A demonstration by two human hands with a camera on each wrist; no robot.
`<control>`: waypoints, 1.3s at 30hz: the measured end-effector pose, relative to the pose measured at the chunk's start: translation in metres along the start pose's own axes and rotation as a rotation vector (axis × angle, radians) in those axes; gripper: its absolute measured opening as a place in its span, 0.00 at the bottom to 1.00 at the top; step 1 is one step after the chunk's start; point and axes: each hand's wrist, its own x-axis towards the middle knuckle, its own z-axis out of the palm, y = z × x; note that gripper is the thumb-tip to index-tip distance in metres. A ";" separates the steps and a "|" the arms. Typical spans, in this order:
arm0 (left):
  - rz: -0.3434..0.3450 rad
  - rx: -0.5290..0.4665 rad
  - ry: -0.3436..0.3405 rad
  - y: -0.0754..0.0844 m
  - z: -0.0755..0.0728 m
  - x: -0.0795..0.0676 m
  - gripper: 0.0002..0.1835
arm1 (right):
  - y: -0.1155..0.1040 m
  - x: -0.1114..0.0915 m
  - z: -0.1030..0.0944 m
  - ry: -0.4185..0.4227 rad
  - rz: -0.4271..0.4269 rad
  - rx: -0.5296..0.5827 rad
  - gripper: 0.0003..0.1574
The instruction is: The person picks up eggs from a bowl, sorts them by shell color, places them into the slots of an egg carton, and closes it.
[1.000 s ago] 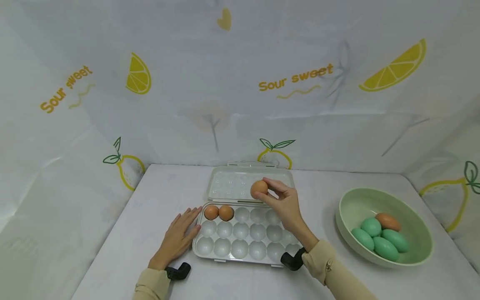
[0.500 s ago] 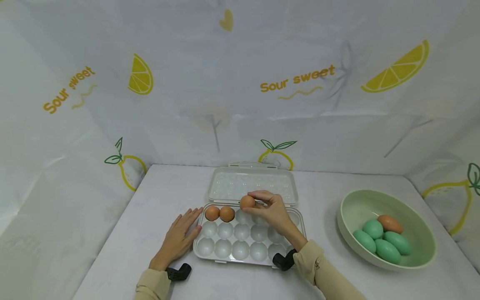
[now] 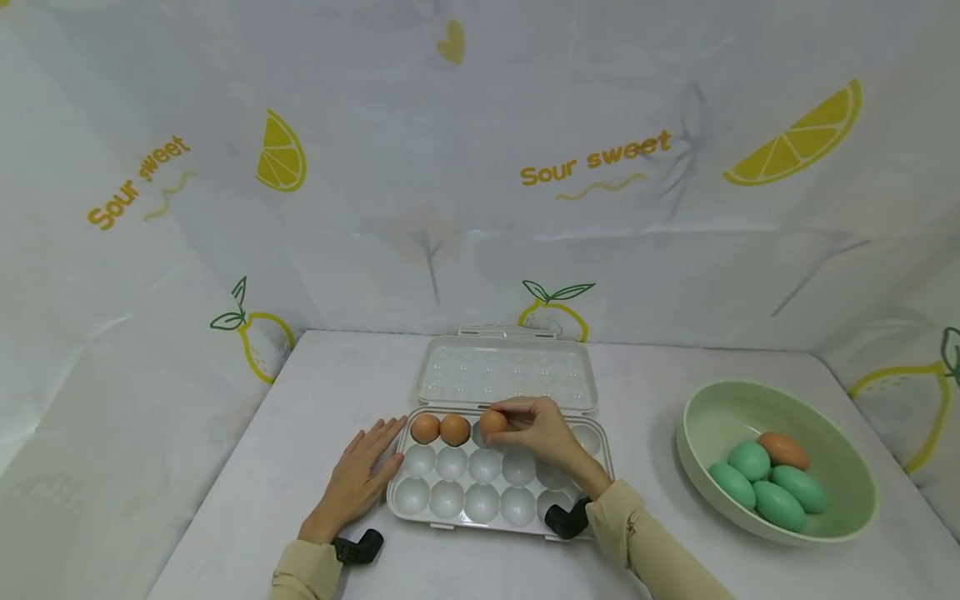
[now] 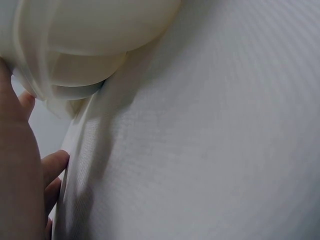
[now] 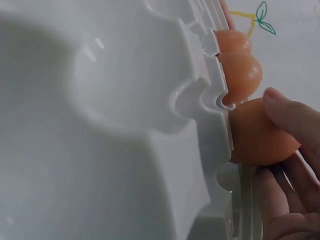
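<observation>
In the head view a white egg tray [image 3: 501,523] lies with its clear lid [image 3: 506,367] folded back behind it. Two brown eggs, the left one [image 3: 424,428] and its neighbour [image 3: 454,430], sit in the back row. My right hand [image 3: 542,433] pinches a third brown egg [image 3: 492,422] between thumb and fingers at the third cup of that row. Seen from the right wrist, this egg [image 5: 262,132] is partly down in the cup. Beside the tray's left edge rests my left hand [image 3: 358,479], fingers straight, thumb against the rim.
At the right stands a pale green bowl [image 3: 693,454] with several green eggs [image 3: 780,505] and one brown egg [image 3: 783,450]. White cloth [image 3: 247,483] covers the table, and a printed white sheet [image 3: 375,167] hangs behind it.
My right hand has carried the brown egg left and down, from above the tray's hinge side to the third back-row cup. The left hand has stayed at the tray's left edge.
</observation>
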 end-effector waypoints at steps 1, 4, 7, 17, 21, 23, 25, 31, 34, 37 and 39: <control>-0.001 0.001 -0.002 0.000 0.000 0.000 0.30 | 0.001 0.000 0.000 -0.011 -0.011 -0.024 0.30; 0.001 0.006 -0.003 -0.001 0.001 0.000 0.30 | 0.002 0.001 0.002 -0.032 -0.036 -0.074 0.29; 0.011 0.017 0.010 -0.001 0.001 0.000 0.30 | 0.002 0.002 0.004 -0.047 -0.076 -0.143 0.29; 0.057 0.043 0.061 -0.001 0.002 0.001 0.30 | -0.003 0.002 0.008 -0.047 -0.185 -0.489 0.28; 0.050 0.047 0.052 -0.002 0.002 0.000 0.30 | -0.005 0.002 0.010 -0.055 -0.179 -0.530 0.28; 0.045 0.046 0.047 -0.003 0.002 0.000 0.30 | -0.005 0.002 0.011 -0.053 -0.169 -0.542 0.29; 0.043 0.044 0.042 -0.003 0.002 0.000 0.29 | -0.006 0.002 0.011 -0.049 -0.164 -0.544 0.30; 0.028 0.028 0.025 -0.001 0.002 0.002 0.30 | -0.005 0.001 0.009 -0.027 -0.180 -0.483 0.32; 0.017 0.022 0.015 -0.001 0.003 0.001 0.30 | -0.007 0.001 0.007 -0.005 -0.158 -0.375 0.30; 0.008 0.018 0.011 -0.002 0.003 0.001 0.30 | -0.014 -0.001 0.004 0.016 -0.092 -0.191 0.29; 0.002 0.020 0.011 -0.002 0.003 0.000 0.30 | -0.019 -0.001 0.000 0.033 -0.052 -0.090 0.30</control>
